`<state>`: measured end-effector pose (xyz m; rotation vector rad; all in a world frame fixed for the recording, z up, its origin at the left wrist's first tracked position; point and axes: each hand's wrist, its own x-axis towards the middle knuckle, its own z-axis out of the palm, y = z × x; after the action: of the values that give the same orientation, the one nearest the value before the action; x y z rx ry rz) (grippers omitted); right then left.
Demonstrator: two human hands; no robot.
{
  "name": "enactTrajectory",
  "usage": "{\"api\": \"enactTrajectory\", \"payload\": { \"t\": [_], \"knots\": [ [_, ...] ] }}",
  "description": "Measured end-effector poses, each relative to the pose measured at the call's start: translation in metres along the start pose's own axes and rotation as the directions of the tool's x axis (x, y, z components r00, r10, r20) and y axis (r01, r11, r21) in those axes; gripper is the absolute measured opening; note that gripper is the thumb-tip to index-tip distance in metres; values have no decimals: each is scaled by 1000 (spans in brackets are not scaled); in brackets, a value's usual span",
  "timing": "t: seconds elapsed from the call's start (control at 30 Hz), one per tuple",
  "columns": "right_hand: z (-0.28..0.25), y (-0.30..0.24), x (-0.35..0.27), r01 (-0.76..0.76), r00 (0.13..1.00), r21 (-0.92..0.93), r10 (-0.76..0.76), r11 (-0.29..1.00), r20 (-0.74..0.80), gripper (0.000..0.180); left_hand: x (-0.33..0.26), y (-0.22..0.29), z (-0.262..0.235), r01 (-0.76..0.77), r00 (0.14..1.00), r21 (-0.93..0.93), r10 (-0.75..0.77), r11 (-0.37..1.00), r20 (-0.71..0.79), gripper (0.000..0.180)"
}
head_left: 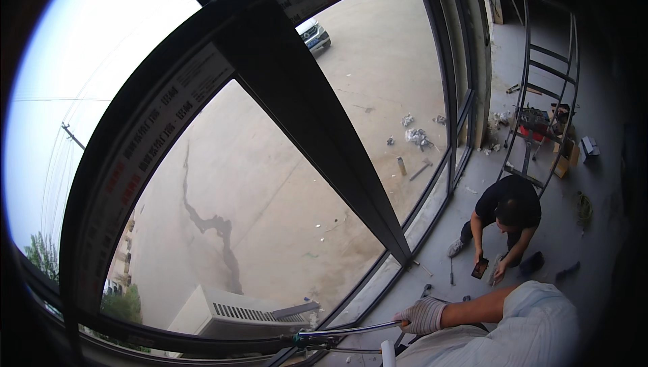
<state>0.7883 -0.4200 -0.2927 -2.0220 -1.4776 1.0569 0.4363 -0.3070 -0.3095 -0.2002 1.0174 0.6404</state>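
Observation:
My right hand [425,316], in a striped knitted glove, reaches leftward from the lower right, below a pale sleeve [536,320]. Its fingers are closed around the end of a long shiny metal rod [351,330]. The rod's far end meets the dark lower window frame [223,345], beside a small green patch. Under it runs a thinner rod [358,350], and a white piece [388,353] stands at the bottom edge; how these connect is hidden. My left hand does not show.
Tall dark-framed glass fills the left and middle. Outside sit a white slatted unit [223,316] and a car [312,35]. Below right, a crouching person [509,208] holds a phone [480,268]. Behind them stand a metal ladder [550,60] and cardboard boxes [567,154].

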Motion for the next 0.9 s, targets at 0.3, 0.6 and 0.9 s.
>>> {"api": "enactTrajectory", "payload": {
  "t": [0.3,0.6,0.9],
  "knots": [
    [6,13,-18,-57,998,-24,56,998,-3,37,107,25,-68,295,955,235,-292,926,-50,16],
    [-5,17,-29,-127,992,56,126,990,20,34,104,4,-18,142,973,331,-193,933,128,21],
    [-9,32,-28,-150,989,91,148,984,30,45,55,-27,66,19,945,318,-121,948,303,30]
  ]
}}
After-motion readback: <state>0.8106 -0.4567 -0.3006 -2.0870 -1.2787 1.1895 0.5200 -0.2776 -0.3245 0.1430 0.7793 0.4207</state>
